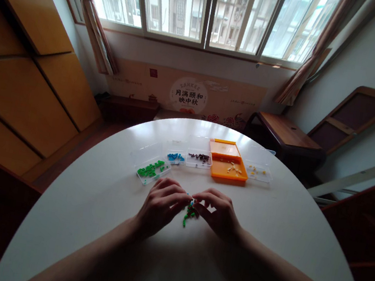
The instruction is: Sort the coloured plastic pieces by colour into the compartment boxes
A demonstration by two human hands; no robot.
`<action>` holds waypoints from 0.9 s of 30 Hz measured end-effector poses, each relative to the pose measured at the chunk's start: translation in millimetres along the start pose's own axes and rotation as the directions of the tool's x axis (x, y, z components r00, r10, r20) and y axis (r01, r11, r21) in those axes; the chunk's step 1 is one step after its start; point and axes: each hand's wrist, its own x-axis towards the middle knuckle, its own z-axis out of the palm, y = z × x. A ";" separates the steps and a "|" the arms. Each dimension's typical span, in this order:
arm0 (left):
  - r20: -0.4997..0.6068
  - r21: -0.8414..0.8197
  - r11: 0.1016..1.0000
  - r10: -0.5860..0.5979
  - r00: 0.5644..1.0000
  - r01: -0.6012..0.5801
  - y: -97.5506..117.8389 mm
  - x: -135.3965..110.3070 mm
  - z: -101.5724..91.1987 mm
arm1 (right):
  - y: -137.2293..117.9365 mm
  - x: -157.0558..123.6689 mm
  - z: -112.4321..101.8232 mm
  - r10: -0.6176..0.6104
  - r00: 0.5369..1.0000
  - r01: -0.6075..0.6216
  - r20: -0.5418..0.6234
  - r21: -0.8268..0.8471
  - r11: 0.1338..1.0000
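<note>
Both hands meet near the middle of the white round table [96,211]. Between their fingertips is a small assembly of tiny building blocks [190,212], mostly green with some blue and dark brown. My left hand [163,201] is closed, its thumb and fingers pinching the assembly's upper left side. My right hand [217,210] is closed too, thumb and index finger pinching at the top right. A green part of the assembly hangs or lies below the fingers toward me. Exactly which block each fingertip grips is hidden.
Behind the hands stand clear boxes of green blocks [151,168], blue blocks [175,157], dark brown blocks [201,157] and yellow pieces [253,170]. Among them is an open orange box [228,177] with cream pieces [234,168]. A wooden side table [286,129] stands beyond the table's right edge.
</note>
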 end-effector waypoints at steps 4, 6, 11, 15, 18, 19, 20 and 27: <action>-0.020 -0.019 0.999 -0.046 0.999 0.046 -3.1 -1.4 0.5 | -0.5 0.4 -0.3 -0.002 1.000 0.002 -0.023 0.004 1.000; -0.022 -0.029 0.998 -0.054 0.998 0.053 -2.7 -0.5 1.0 | -0.9 1.1 -0.4 -0.005 1.000 0.005 -0.030 0.000 1.000; -0.007 -0.044 0.998 -0.047 0.999 0.046 1.1 1.3 4.0 | -3.7 2.9 0.4 -0.031 0.998 0.031 -0.046 -0.016 0.999; 0.013 -0.054 0.997 -0.047 0.999 0.047 -0.1 -0.6 7.1 | -6.8 4.2 0.3 -0.099 0.994 0.096 -0.049 -0.065 0.993; 0.038 -0.039 0.998 -0.049 0.998 0.050 -1.8 -0.8 7.9 | -7.7 5.2 -1.8 -0.146 0.988 0.140 -0.045 -0.111 0.984; 0.047 -0.035 0.998 -0.052 0.998 0.054 -2.3 -0.6 7.9 | -7.7 5.4 -2.7 -0.157 0.987 0.150 -0.039 -0.129 0.980; 0.055 -0.032 0.998 -0.057 0.997 0.059 -2.6 -0.2 7.7 | -7.7 5.6 -3.6 -0.167 0.986 0.161 -0.028 -0.145 0.976; 0.082 0.022 0.997 -0.072 0.994 0.071 -5.3 -0.8 4.8 | -5.2 3.6 -5.6 -0.167 0.986 0.168 0.025 -0.172 0.971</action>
